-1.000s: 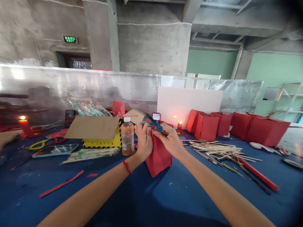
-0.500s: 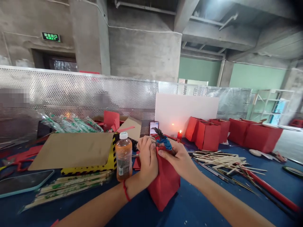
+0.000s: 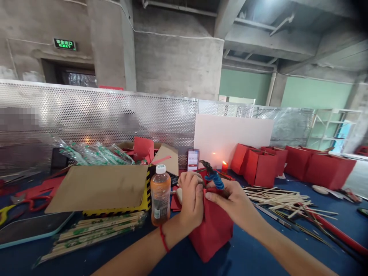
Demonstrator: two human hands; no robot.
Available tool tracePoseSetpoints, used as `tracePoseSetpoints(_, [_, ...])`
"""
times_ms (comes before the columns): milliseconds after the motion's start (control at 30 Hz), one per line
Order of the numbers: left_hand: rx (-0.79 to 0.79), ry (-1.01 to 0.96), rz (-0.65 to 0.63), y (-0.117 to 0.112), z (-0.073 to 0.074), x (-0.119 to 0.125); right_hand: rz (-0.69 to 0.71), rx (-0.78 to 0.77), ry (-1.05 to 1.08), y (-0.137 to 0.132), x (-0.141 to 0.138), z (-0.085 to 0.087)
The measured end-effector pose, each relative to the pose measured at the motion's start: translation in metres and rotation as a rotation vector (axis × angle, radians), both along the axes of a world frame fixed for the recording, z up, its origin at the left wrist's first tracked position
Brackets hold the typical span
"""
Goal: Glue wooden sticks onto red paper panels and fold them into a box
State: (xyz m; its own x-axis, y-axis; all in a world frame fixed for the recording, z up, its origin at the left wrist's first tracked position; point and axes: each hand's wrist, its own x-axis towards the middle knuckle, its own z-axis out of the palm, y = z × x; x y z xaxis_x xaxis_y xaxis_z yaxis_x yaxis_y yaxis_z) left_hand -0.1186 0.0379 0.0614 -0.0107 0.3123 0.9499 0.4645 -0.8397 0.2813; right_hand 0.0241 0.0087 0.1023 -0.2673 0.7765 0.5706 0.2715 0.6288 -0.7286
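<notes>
A small red paper bag (image 3: 214, 230) stands on the blue table (image 3: 253, 257) in front of me. My left hand (image 3: 191, 199) is closed on the bag's top left edge. My right hand (image 3: 234, 203) pinches the top right edge and also holds a blue-handled tool (image 3: 214, 177) that sticks up over the bag's mouth. What the tool's dark tip touches is hidden. A red cord circles my left wrist.
An orange drink bottle (image 3: 160, 193) stands just left of my hands, beside a cardboard box (image 3: 103, 188) with yellow-black tape. Wrapped chopsticks (image 3: 94, 230) lie at front left, loose sticks (image 3: 281, 199) at right. A lit candle (image 3: 224, 166), a phone (image 3: 193, 160) and several red bags (image 3: 258, 165) are behind.
The view has come closer and swung a little right. Both hands keep their hold on the bag's top, and the blue tool has tilted slightly.
</notes>
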Motion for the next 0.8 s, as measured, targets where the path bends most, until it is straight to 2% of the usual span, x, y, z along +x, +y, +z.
tracePoseSetpoints(100, [-0.009, 0.048, -0.065, -0.003, 0.005, -0.001, -0.009, -0.020, 0.000, -0.006, 0.005, 0.004])
tracePoseSetpoints(233, [-0.011, 0.106, -0.188, -0.006, 0.013, -0.004, 0.000, -0.078, -0.040, -0.021, 0.012, 0.023])
tracePoseSetpoints(367, [0.073, 0.225, -0.273, -0.004, 0.023, -0.012, -0.130, -0.142, -0.032, -0.023, 0.029, 0.044])
tracePoseSetpoints(467, [0.093, 0.417, -0.341, 0.000, 0.036, -0.023, -0.323, -0.165, 0.058, 0.007, 0.055, 0.048])
tracePoseSetpoints(533, [0.043, 0.547, -0.404, 0.001, 0.046, -0.031, -0.416, -0.152, 0.000, 0.041, 0.077, 0.042])
tracePoseSetpoints(667, [-0.044, 0.703, -0.453, -0.004, 0.062, -0.041, -0.561, -0.169, -0.405, 0.112, 0.118, 0.015])
tracePoseSetpoints(800, [-0.084, 0.788, -0.429, -0.010, 0.069, -0.044, -0.722, -0.285, -0.780, 0.151, 0.135, -0.007])
